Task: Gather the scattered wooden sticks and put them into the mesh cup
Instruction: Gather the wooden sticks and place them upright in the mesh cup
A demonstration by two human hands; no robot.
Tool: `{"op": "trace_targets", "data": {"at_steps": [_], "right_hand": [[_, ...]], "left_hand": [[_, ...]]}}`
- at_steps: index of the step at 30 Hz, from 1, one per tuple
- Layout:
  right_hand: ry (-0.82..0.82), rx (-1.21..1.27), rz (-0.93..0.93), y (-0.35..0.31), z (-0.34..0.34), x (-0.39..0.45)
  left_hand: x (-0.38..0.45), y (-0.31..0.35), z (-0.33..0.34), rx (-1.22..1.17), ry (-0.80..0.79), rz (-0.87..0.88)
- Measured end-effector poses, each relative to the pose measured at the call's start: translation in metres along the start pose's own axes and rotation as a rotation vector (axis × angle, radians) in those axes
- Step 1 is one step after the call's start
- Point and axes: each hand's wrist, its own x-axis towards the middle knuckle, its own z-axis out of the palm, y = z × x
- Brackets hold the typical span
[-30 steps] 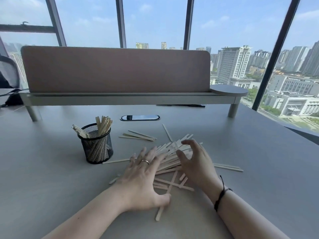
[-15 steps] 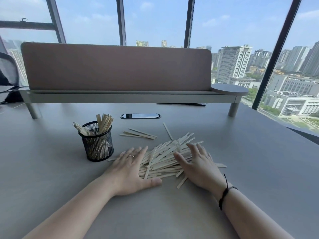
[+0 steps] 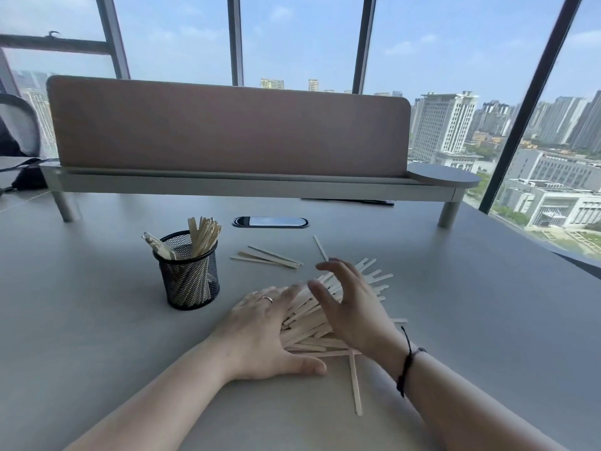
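A pile of pale wooden sticks lies on the grey table between my two hands. My left hand, a ring on one finger, lies flat against the pile's left side with fingers spread. Pressed to the right side is my right hand, curved, its fingers apart over the sticks. Neither hand has closed around anything. A black mesh cup stands upright to the left, holding several sticks. A few loose sticks lie behind the pile, one stick sits further back, and another points toward me.
A phone lies face up behind the sticks. A raised shelf with a brown divider panel runs across the back of the grey table. Windows stand beyond it. A chair is at far left.
My hands have pushed toward each other, squeezing the spread sticks into a tighter, taller pile. The right hand has lifted and curled over it. One stick slid out toward me.
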Motion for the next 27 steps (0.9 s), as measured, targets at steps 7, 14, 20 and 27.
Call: {"op": "trace_targets", "data": {"at_steps": [7,14,20,27], "right_hand": [[-0.194,-0.328,0.280,0.028,0.025,0.104],[-0.384,-0.280,0.092,0.005,0.072,0.150],[-0.351,-0.053,0.014,0.003,0.082,0.152],[-0.425,-0.023,-0.040,0.014,0.040,0.105]], "left_hand": [[0.005,-0.008,-0.001,-0.037,0.073,0.019],[0.010,-0.017,0.001,-0.058,0.102,-0.002],[0.009,-0.015,-0.003,-0.065,0.183,-0.006],[0.010,-0.015,-0.002,-0.023,0.271,-0.034]]}}
